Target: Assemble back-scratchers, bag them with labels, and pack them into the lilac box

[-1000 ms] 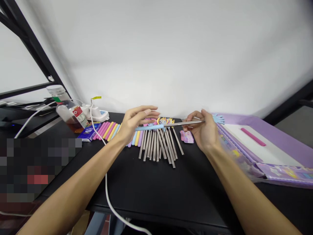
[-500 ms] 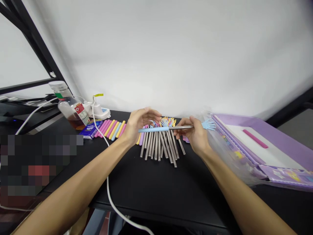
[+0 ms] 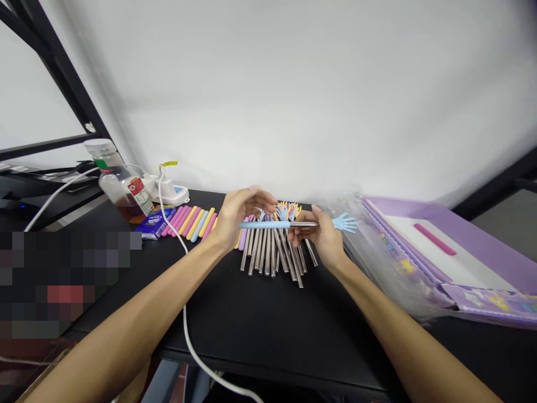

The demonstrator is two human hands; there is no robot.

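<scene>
Held level between my hands is a telescopic back scratcher with a light blue handle (image 3: 266,225), a steel rod and a blue hand-shaped head (image 3: 345,223). My left hand (image 3: 237,215) braces the handle's end against its palm, its fingers curved loosely above. The thumb and fingers of my right hand (image 3: 321,235) grip the rod near the head. Behind and below lies a fanned pile of back scratchers with steel rods (image 3: 268,254) toward me and coloured heads (image 3: 289,210) toward the wall. Coloured handle sleeves (image 3: 195,221) lie in a row left of the pile.
A purple box (image 3: 474,224) with a magenta sleeve (image 3: 435,239) in it stands at right, beside clear plastic wrap (image 3: 377,268). At left are a bottle (image 3: 121,184), a blue packet (image 3: 155,224) and a power strip (image 3: 174,194). A white cable (image 3: 187,324) crosses the black table (image 3: 268,324).
My right hand has moved left with the rod and blue head, so less rod shows between handle and head. My left hand and the handle have barely shifted.
</scene>
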